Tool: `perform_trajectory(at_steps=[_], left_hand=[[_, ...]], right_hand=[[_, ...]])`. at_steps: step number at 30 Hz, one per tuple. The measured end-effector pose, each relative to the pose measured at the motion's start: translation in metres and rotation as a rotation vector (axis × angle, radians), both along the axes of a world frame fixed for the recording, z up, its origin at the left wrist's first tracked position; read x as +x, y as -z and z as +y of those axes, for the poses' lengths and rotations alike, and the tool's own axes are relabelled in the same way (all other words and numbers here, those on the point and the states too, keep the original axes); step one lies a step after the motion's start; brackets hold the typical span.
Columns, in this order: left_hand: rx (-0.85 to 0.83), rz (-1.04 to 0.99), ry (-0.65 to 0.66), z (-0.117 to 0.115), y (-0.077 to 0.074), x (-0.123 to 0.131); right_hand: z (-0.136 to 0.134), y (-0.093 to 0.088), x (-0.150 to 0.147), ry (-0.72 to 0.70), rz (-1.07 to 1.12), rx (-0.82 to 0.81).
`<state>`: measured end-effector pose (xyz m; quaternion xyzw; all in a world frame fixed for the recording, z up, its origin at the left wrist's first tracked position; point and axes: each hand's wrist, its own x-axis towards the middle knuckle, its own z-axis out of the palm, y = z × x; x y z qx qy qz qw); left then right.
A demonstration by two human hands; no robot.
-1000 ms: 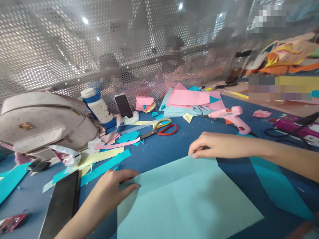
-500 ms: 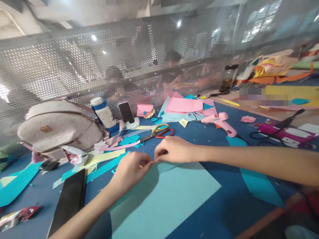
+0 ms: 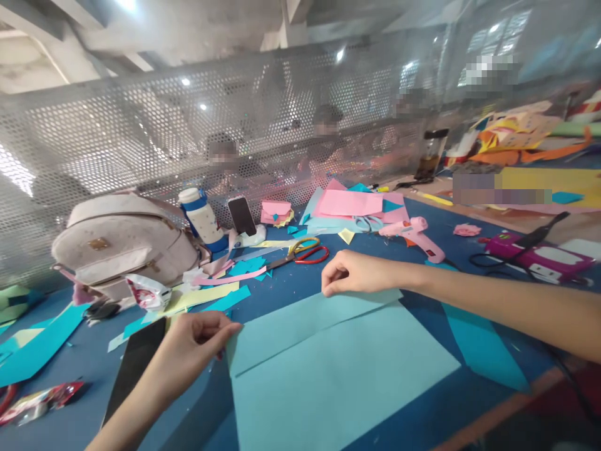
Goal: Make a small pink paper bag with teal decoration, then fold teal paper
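Note:
A large light-blue paper sheet [image 3: 342, 376] lies on the blue table, with a strip along its far edge folded over toward me. My left hand [image 3: 200, 341] pinches the folded strip's left corner between thumb and fingers. Near the middle of the fold, my right hand [image 3: 352, 274] rests with curled fingers pressed together on the paper's far edge. Scissors with red and yellow handles [image 3: 305, 252] lie just beyond the paper. A black phone [image 3: 134, 363] is partly hidden under my left forearm.
A pale backpack [image 3: 117, 241], a bottle [image 3: 201, 219] and an upright phone [image 3: 241, 216] stand at the back left. A pink glue gun [image 3: 416, 237] and a purple power strip [image 3: 535, 255] lie right. Paper scraps surround them. Behind is a perforated metal screen [image 3: 282, 125].
My hands have moved apart, the left toward the lower left and the right to the right. The folded strip now shows between them, and the sheet sits farther right.

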<state>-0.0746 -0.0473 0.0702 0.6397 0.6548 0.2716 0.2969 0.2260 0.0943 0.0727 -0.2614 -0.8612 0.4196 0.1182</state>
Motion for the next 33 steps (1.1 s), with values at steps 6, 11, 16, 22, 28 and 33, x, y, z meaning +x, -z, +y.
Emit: perform_trajectory(at_steps=[6, 11, 16, 22, 28, 33], left_hand=[[0.266, 0.177, -0.205, 0.004, -0.049, -0.026], [0.408, 0.348, -0.025, 0.013, -0.054, 0.004], [0.055, 0.655, 0.301, 0.033, -0.022, 0.054], [0.050, 0.492, 0.433, 0.052, -0.009, 0.064], [0.097, 0.423, 0.389, 0.044, -0.008, 0.061], [0.056, 0.387, 0.363, 0.037, -0.007, 0.041]], right_hand=[[0.001, 0.004, -0.004, 0.032, 0.028, -0.018], [0.006, 0.006, -0.008, -0.031, -0.054, -0.025], [-0.006, -0.006, -0.024, -0.102, -0.116, 0.008], [-0.021, -0.020, -0.037, -0.050, -0.192, 0.239], [-0.019, -0.014, -0.034, 0.004, -0.133, 0.248], [-0.002, -0.011, -0.010, 0.043, -0.121, 0.136]])
